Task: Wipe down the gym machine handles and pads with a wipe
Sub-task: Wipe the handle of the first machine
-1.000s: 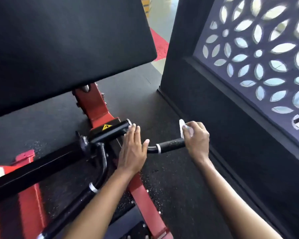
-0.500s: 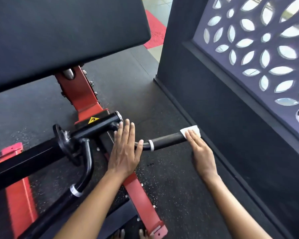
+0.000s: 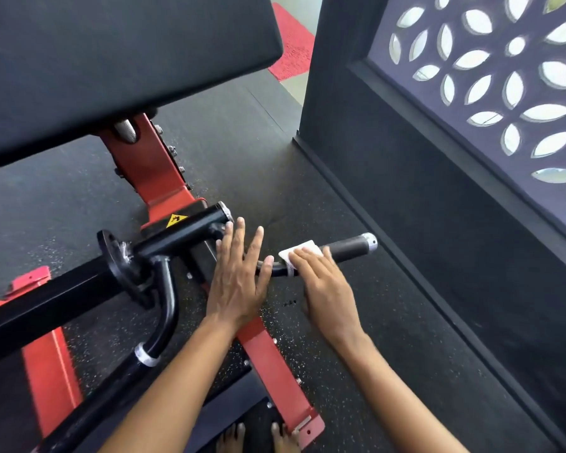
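Observation:
A black rubber-gripped handle [image 3: 348,248] with a silver end cap sticks out to the right from the red and black gym machine. My right hand [image 3: 324,291] lies flat on a white wipe [image 3: 299,251], pressing it onto the inner end of the grip. My left hand [image 3: 239,273] rests open, fingers spread, on the bare bar just left of the wipe. A large black pad [image 3: 111,60] fills the upper left, tilted above the red frame [image 3: 147,171].
A second black curved handle [image 3: 164,318] bends down on the left. A dark wall [image 3: 438,207] with a patterned cut-out screen stands close on the right. Speckled black rubber floor [image 3: 242,152] lies below. Bare toes [image 3: 258,438] show at the bottom edge.
My right hand slid the wipe left along the grip from its outer end to its inner end, uncovering the silver end cap. The left hand stayed flat on the bar.

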`<state>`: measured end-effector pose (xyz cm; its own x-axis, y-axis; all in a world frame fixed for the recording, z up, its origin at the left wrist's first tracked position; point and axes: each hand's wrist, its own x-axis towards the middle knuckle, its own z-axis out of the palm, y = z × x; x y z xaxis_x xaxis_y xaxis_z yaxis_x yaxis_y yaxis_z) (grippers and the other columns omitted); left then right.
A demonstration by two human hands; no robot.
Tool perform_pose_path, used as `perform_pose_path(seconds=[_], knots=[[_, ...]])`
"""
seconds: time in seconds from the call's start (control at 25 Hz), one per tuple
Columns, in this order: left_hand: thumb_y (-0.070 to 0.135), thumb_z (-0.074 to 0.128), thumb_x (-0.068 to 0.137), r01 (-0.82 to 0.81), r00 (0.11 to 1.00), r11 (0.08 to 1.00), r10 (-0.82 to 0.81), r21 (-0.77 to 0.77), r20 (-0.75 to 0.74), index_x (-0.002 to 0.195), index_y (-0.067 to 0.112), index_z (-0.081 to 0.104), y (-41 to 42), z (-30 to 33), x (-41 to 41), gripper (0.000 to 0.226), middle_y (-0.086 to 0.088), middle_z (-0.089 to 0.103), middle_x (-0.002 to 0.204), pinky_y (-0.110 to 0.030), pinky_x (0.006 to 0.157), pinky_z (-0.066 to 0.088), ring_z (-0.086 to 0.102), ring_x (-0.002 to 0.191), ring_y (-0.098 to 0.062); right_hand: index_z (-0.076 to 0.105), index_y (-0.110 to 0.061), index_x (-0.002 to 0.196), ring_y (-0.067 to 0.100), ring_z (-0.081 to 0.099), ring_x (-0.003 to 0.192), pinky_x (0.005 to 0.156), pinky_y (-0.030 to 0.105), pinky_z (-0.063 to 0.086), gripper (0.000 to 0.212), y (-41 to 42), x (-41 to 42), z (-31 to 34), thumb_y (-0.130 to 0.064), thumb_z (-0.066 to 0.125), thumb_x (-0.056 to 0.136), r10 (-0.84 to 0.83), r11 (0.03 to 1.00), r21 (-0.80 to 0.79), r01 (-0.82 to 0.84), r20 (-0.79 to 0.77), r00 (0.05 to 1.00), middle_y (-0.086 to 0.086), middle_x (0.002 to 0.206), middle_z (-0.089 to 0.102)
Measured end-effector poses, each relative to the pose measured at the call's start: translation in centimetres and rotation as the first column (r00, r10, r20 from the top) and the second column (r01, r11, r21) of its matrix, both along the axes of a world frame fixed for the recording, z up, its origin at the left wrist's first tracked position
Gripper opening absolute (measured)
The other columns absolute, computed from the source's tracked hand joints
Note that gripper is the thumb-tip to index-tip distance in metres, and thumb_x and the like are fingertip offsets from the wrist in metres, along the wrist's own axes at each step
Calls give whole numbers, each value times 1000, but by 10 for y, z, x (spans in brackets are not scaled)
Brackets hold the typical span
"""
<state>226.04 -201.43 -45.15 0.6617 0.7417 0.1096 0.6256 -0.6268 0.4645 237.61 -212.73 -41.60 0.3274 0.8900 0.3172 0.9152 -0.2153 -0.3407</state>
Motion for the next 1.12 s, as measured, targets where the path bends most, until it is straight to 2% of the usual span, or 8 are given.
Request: perform_pose_path(seconds=[0.16,0.24,0.32,0.44,0.56,0.76,0.96,1.12], knots=[[77,30,81,-13,1000,1000,12,-21,-6,148,20,30,-2,5,1,88,-13,3,159,-40,117,-1,-9,146,-22,61,-17,105,20,59,98,109,51,28,32,21,49,19,-10,40,81,1,959,-283,-2,-4,1000,-2,101,63],[80,34,77,-24,1000,1000,24,-10,-7,147,18,31,-3,6,2,93,-13,3,159,-39,117,-1,-9,147,-23,58,-16,100,21,60,95,106,52,28,25,35,57,27,-4,47,81,87,871,-473,-135,-122,989,-4,97,62],[81,33,77,-29,1000,1000,28,-13,-9,147,18,32,-3,7,2,94,-13,3,159,-39,117,-2,-9,146,-23,58,-17,101,19,59,97,106,52,27,23,41,56,29,-6,49,83,180,809,-527,-260,-199,963,-6,97,62],[81,34,76,-27,999,999,26,-24,-21,147,19,32,-3,7,2,94,-13,1,159,-39,117,-2,-10,146,-22,59,-23,107,13,57,105,101,48,29,33,32,67,31,-16,36,85,222,804,-526,-275,-164,961,-8,103,62],[81,35,75,-30,999,999,29,-30,-20,146,20,33,-3,8,2,94,-11,-1,159,-38,117,-4,-12,146,-21,59,-19,98,17,58,104,98,45,29,50,17,103,31,-32,14,82,95,825,-557,-101,-39,995,-6,99,62],[78,31,80,9,999,1000,-9,5,-49,145,29,35,-3,10,2,81,-8,6,159,-44,116,-4,-11,146,-28,63,-16,94,21,60,97,96,40,30,55,15,105,24,-36,13,84,-16,846,-532,34,38,999,0,98,66],[55,26,97,183,980,971,-168,151,-107,147,28,30,-13,11,7,57,2,29,154,-49,116,-10,2,147,-24,61,-10,118,22,56,113,109,35,28,32,14,41,17,-15,41,93,112,938,-308,-158,-162,980,5,119,64],[51,26,99,260,961,935,-226,242,-161,147,24,32,-5,9,4,55,1,40,149,-50,117,-2,22,144,-24,49,-10,135,19,39,135,116,34,24,52,-3,46,4,3,48,85,229,931,-259,-257,-137,964,5,140,50]])
